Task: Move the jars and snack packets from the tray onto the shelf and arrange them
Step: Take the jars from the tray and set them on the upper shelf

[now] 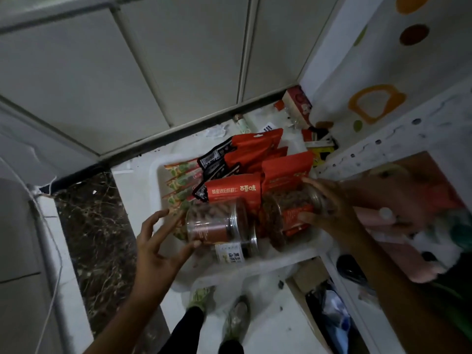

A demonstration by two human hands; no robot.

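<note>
Jar [277, 209], clear and cylindrical, lies among glossy red packets [236, 190].

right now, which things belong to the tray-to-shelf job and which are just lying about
Job: white plastic tray; clear jar with pink label, left hand touching it; clear jar with red label, gripped by right hand; red snack pouches; green-striped packets; white metal shelf.
Lying about: red-and-white carton in the corner; pale tube.

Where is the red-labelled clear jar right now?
Head view, right of centre: the clear plastic jar with the red label is on its side in the white plastic tray, gripped by the right hand, right of the clear pink-labelled jar.
</note>
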